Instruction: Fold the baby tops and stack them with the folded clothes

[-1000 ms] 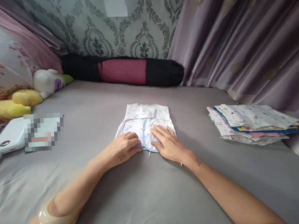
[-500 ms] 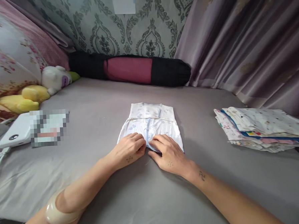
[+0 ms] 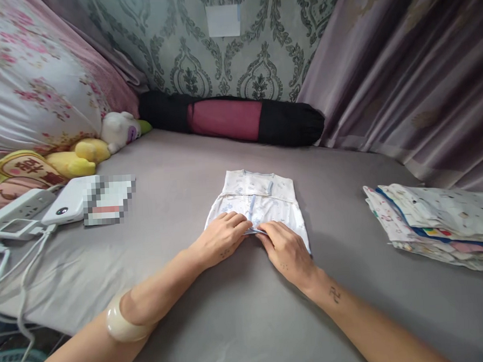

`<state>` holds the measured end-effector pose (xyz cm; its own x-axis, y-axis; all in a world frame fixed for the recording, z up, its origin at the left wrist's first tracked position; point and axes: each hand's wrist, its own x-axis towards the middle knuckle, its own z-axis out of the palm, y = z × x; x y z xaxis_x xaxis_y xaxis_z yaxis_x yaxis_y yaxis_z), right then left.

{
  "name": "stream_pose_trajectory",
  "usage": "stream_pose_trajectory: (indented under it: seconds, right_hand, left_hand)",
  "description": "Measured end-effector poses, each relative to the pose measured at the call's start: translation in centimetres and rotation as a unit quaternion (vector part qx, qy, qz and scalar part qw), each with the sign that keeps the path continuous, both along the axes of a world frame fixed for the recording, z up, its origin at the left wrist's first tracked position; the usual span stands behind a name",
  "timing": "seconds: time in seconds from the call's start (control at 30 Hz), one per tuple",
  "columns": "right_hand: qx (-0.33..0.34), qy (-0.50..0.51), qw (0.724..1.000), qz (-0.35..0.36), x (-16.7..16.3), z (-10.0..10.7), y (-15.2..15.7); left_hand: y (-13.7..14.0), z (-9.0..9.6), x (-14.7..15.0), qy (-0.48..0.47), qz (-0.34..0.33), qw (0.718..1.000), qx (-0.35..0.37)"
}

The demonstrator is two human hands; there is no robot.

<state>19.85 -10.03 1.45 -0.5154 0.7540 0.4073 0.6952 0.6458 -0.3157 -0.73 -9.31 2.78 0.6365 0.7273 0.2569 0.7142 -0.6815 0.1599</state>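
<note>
A small white baby garment (image 3: 258,193) with pale blue print and blue trim lies on the grey bed sheet (image 3: 200,318), its upper part folded down over itself. My left hand (image 3: 224,233) pinches its near edge, fingers curled over the cloth. Close to its right, my right hand (image 3: 288,251) grips the same blue-trimmed edge between thumb and fingers. Between the two hands that edge is slightly raised. The fingers cover part of the garment's near side. A pale bangle (image 3: 121,319) sits on my left forearm.
A stack of folded clothes (image 3: 441,219) lies at the right. On the left are a power strip (image 3: 24,206), a white power bank (image 3: 70,199) and cables. Plush toys (image 3: 121,128) and a floral pillow (image 3: 37,78) stand behind them. A black and maroon bolster (image 3: 226,117) lies along the wall.
My fingers have taken hold of the garment's near edge and lifted it a little. The whole view has shifted, so things appear further right.
</note>
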Motion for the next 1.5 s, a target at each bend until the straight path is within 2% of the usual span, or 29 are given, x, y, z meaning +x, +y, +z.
stream_pose_trajectory:
  seconds: [0.27, 0.47, 0.63, 0.9, 1.07, 1.2, 1.37, 1.5]
  right_hand:
    - [0.021, -0.082, 0.996, -0.003, 0.8, 0.3, -0.2]
    - [0.028, -0.127, 0.991, -0.017, 4.7, 1.1, -0.2]
    - [0.030, -0.115, 0.993, 0.021, 7.2, 1.2, -0.2]
    - [0.027, -0.104, 0.991, 0.073, 7.5, 0.6, 0.6]
    - [0.022, -0.104, 0.989, 0.102, 7.9, 2.2, 0.4]
    - [0.014, -0.084, 0.991, 0.105, 8.5, 3.6, -1.0]
    - [-0.016, -0.070, 0.991, 0.109, 9.0, 4.2, -2.7]
    - [0.012, -0.071, 0.995, 0.073, 8.4, 3.6, -1.7]
  left_hand:
    - [0.4, 0.2, -1.6, 0.002, -0.021, 1.000, 0.006]
    - [0.1, -0.6, -5.8, 0.008, -0.005, 1.000, 0.019]
    - [0.1, -1.3, -7.8, -0.018, 0.007, 1.000, -0.012]
    - [1.2, -0.3, -6.8, -0.057, -0.034, 0.994, -0.082]
    - [0.7, 0.3, -7.0, -0.077, -0.045, 0.991, -0.100]
    - [-1.2, 1.5, -7.0, -0.074, -0.057, 0.991, -0.101]
    - [-3.3, 2.2, -6.4, -0.076, -0.045, 0.994, -0.061]
    - [-2.6, 1.5, -5.3, -0.076, 0.003, 0.997, 0.006]
